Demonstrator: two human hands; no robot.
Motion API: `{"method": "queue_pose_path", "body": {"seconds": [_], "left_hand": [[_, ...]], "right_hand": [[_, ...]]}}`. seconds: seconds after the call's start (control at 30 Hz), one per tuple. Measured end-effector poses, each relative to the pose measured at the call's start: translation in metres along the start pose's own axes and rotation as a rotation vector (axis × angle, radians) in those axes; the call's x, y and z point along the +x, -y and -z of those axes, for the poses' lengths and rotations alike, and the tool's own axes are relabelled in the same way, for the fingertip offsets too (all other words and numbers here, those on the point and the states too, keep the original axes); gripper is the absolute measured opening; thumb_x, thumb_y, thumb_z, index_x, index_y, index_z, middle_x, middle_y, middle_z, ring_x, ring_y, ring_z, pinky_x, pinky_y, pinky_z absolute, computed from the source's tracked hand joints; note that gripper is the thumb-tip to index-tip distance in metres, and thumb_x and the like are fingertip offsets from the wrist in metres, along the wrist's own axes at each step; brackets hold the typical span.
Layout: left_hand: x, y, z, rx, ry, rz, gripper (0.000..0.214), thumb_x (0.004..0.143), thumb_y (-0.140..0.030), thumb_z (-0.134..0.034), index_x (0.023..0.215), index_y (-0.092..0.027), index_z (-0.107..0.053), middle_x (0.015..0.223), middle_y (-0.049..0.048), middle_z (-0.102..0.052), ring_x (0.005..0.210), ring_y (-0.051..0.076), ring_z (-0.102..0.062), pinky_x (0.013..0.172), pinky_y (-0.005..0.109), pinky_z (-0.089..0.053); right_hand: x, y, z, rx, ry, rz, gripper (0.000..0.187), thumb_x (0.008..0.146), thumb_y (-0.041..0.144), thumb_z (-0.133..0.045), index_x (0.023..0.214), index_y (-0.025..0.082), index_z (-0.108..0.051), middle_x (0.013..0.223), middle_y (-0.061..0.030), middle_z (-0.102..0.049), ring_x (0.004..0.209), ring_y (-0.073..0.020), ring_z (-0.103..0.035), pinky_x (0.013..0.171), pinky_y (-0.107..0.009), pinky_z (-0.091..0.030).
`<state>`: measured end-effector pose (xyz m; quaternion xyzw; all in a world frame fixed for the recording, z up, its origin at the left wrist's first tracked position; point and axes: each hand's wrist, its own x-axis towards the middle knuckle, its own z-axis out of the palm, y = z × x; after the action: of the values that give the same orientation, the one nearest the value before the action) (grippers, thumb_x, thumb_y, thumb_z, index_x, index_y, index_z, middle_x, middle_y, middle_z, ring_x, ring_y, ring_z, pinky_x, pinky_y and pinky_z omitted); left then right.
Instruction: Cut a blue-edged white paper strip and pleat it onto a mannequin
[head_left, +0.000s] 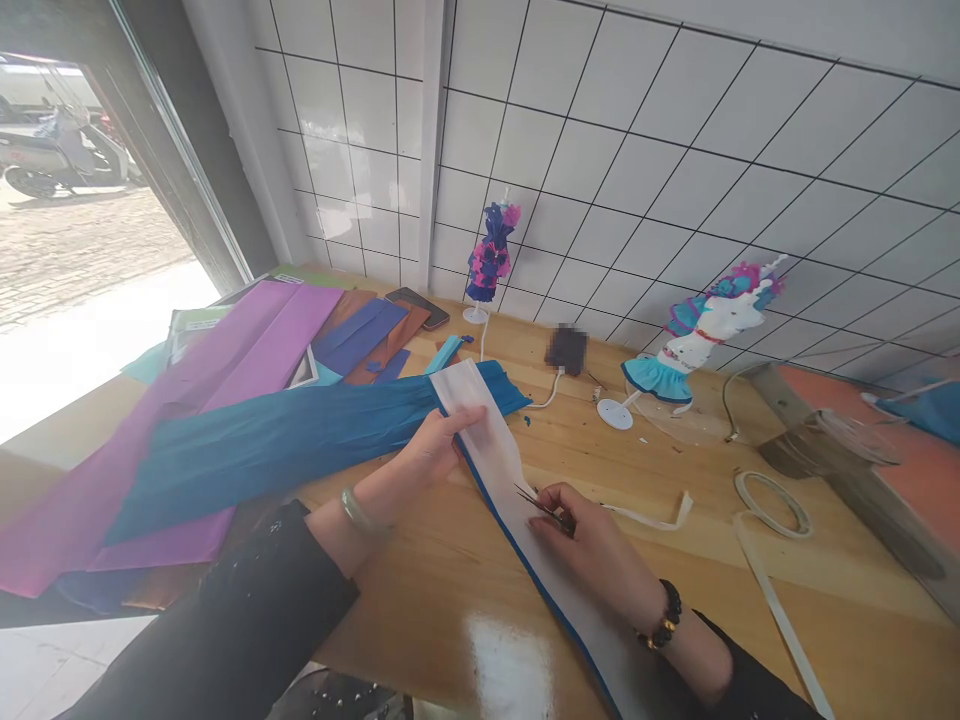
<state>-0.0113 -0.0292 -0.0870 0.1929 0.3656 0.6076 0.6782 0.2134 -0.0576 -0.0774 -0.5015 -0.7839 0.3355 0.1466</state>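
The little white mannequin (709, 335) in the turquoise skirt leans over to the right on its round base. Behind it runs a white tiled wall (562, 150) with dark lines. Just left of it sits a blurred dark object (566, 349), then a smaller figure (493, 255) in navy and pink, then a dark phone (424, 309). Far to its left, out the doorway, a scooter (71, 150) stands on sunlit paving (67, 235).

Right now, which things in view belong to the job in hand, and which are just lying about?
In use:
long white strip with blue edge, in the left hand
small dark metal scissors, in the right hand

Apparently not in use:
dark flat phone
small white mannequin with turquoise skirt
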Motion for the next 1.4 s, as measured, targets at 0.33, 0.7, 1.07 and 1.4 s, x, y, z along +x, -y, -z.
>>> {"method": "queue_pose_path", "body": {"seconds": [0.33,0.7,1.07,1.4], "left_hand": [[-0.003,0.001,-0.002,0.037,0.026,0.004,0.031,0.060,-0.025,-0.080,0.086,-0.012,-0.068,0.085,0.0101,-0.072,0.085,0.026,-0.066,0.081,0.037,-0.050],[-0.002,-0.003,0.000,0.022,0.049,-0.006,0.028,0.066,-0.027,-0.077,0.088,-0.012,-0.068,0.086,0.0099,-0.072,0.080,0.023,-0.066,0.076,0.035,-0.052],[0.003,0.001,0.002,0.019,-0.004,-0.045,0.027,0.065,-0.025,-0.077,0.087,-0.013,-0.068,0.088,0.0094,-0.072,0.084,0.024,-0.066,0.082,0.037,-0.051],[0.004,0.002,0.004,0.026,-0.025,-0.052,0.028,0.068,-0.025,-0.075,0.092,-0.012,-0.067,0.087,0.0102,-0.072,0.084,0.023,-0.066,0.084,0.036,-0.050]], "right_hand": [[0.019,0.007,0.017,0.306,-0.214,-0.063,0.035,0.077,0.047,-0.060,0.098,0.020,-0.058,0.108,-0.0096,-0.066,0.084,-0.0211,-0.061,0.071,-0.033,-0.048],[0.053,0.017,0.010,0.445,-0.009,-0.023,0.030,0.067,0.044,-0.069,0.080,0.019,-0.058,0.074,-0.0003,-0.062,0.068,-0.0157,-0.057,0.062,-0.029,-0.046],[0.052,0.009,0.022,0.433,-0.176,-0.066,0.041,0.070,0.053,-0.065,0.089,0.018,-0.056,0.084,-0.0038,-0.062,0.066,-0.0143,-0.052,0.055,-0.026,-0.039],[0.029,0.026,0.019,0.277,0.019,0.025,0.039,0.087,0.056,-0.041,0.082,0.020,-0.054,0.068,0.0020,-0.049,0.061,-0.0130,-0.043,0.056,-0.026,-0.036]]}}
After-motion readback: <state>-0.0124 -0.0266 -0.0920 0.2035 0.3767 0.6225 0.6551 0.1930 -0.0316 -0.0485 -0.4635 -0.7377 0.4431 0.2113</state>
